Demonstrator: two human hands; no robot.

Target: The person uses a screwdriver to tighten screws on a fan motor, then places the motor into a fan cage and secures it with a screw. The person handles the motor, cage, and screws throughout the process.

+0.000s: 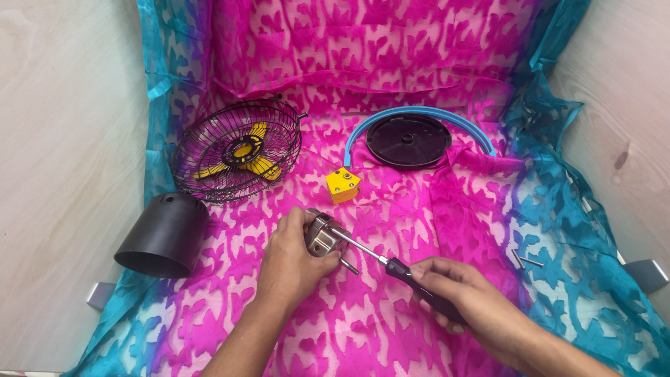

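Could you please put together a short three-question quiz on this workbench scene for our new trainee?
1. True or false: the right hand holds a black-handled screwdriver whose tip meets the small silver metal motor.
2. Which hand grips that motor? A) left hand B) right hand C) neither
3. Fill in: the black wire fan cage with yellow blades lies just above the black plastic ____ in the picture.

Key
1. True.
2. A, the left hand.
3. Cone-shaped housing cover, lying on its side at the left edge of the pink and blue patterned cloth.
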